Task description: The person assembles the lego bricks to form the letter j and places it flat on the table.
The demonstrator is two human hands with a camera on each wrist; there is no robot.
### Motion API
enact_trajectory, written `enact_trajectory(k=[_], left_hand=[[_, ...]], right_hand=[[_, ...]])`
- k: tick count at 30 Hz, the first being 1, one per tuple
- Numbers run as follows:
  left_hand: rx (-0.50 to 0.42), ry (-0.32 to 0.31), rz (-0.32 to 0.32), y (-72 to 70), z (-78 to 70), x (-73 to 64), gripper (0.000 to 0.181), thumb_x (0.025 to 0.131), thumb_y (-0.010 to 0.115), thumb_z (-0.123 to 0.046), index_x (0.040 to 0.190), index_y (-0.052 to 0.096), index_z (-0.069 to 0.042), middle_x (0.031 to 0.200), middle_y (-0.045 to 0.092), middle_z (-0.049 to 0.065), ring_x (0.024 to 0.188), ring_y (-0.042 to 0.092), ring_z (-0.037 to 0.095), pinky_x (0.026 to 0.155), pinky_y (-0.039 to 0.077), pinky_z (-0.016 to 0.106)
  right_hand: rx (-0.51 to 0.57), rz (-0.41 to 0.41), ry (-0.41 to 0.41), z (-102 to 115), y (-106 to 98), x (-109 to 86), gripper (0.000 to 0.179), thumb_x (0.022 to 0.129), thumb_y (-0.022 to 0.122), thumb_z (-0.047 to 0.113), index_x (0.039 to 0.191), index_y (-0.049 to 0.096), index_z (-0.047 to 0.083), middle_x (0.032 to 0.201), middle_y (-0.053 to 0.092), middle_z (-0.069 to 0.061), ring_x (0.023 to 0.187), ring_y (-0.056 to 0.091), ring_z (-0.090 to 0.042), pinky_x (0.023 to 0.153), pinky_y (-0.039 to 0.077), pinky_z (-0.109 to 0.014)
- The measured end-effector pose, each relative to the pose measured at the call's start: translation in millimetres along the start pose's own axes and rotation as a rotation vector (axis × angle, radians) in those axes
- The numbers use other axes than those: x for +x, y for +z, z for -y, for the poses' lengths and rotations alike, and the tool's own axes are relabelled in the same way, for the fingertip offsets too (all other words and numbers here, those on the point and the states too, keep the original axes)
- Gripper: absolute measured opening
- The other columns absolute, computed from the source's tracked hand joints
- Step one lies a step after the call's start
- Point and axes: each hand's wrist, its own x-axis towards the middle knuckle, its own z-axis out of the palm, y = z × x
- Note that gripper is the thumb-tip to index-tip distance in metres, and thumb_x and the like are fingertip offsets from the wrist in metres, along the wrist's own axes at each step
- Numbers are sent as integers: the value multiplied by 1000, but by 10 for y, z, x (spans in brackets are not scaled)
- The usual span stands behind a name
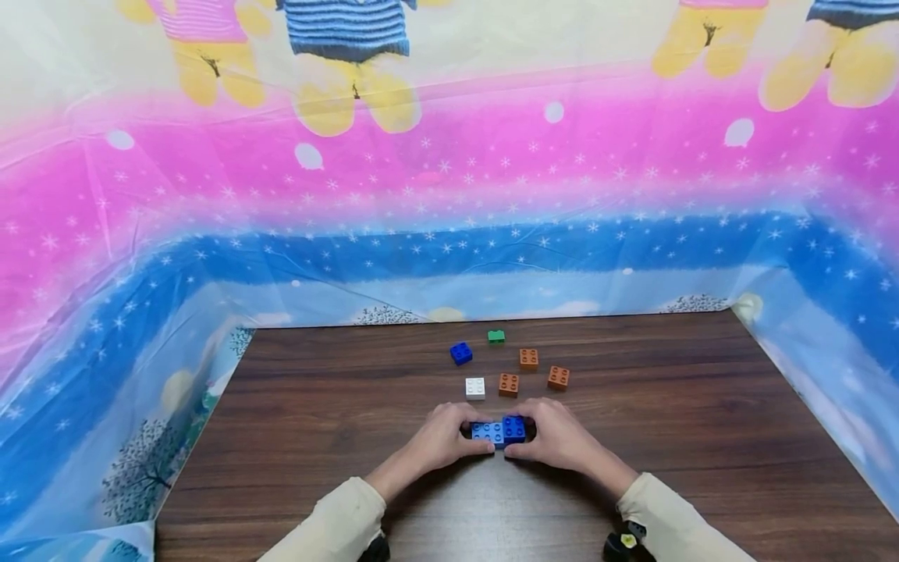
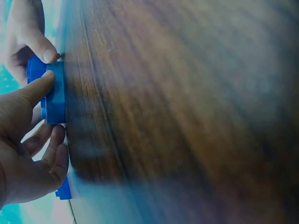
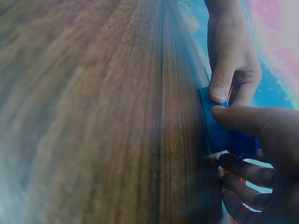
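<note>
In the head view a light blue toy building brick (image 1: 487, 432) lies lengthwise near the middle of the table, a dark blue square brick (image 1: 514, 428) on its right end. My left hand (image 1: 448, 433) grips the light blue brick's left end, thumb along the near side and fingers behind. From the other side my right hand (image 1: 558, 437) pinches the pair at the dark blue end, its thumb on the near side. The left wrist view shows the dark blue brick (image 2: 35, 69) standing higher than the light blue brick (image 2: 56, 98). Both thumbs come close together.
Beyond the hands lie a white brick (image 1: 474, 389), a loose blue brick (image 1: 460, 353), a green brick (image 1: 495, 336) and three orange bricks (image 1: 509, 385). The dark wooden table (image 1: 316, 406) ends at a patterned cloth (image 1: 421, 257) along the back and sides.
</note>
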Motion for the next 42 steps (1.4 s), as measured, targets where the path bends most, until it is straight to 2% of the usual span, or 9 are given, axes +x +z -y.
enact_trajectory(k=[8,13,16,21,26,30,36,42], left_hand=[[-9,8,9,-7,13,10,37,87,83,-36,120,77,-20,103,73,-6,84,57,8,77,42,28],[-1,34,33,-19,24,19,40,87,83,-37,122,76,-20,102,72,-8,83,56,5,76,42,27],[-1,50,62,-47,34,16,44,88,82,-37,126,73,-18,105,72,-8,85,58,5,78,44,26],[-51,48,82,-125,53,-10,43,93,76,-38,129,69,-14,112,70,-3,94,63,7,82,51,26],[-61,81,46,-209,63,-32,41,96,73,-37,128,69,-12,117,70,2,101,65,11,87,53,32],[-21,100,-16,-259,68,-18,41,96,73,-35,129,68,-12,121,69,1,109,64,16,93,52,38],[28,89,-118,-287,96,73,47,91,79,-33,132,66,-11,128,66,4,120,59,25,101,47,48],[49,59,-121,-289,133,158,57,90,80,-35,138,62,-10,141,59,6,130,52,27,107,43,49]], right_hand=[[-6,2,12,10,20,23,51,79,89,34,120,73,9,114,71,-5,101,63,-20,85,50,-46],[5,4,16,15,16,20,51,79,89,33,121,73,9,115,71,-6,103,63,-22,86,50,-47],[11,9,23,15,19,21,51,79,89,34,120,73,8,115,71,-6,103,63,-22,86,50,-48],[18,15,20,11,21,23,50,79,89,34,119,73,8,114,71,-6,101,62,-21,86,50,-48],[19,14,10,6,19,23,49,79,88,34,118,73,9,112,71,-3,101,62,-20,87,50,-49],[20,12,5,4,14,25,49,79,88,34,118,73,8,110,71,-2,101,62,-20,87,50,-49],[7,19,22,2,7,31,49,80,88,35,119,73,10,111,71,-1,103,62,-19,90,50,-49],[9,25,12,10,-4,23,49,80,87,36,118,72,10,111,71,-2,104,62,-20,91,50,-50]])
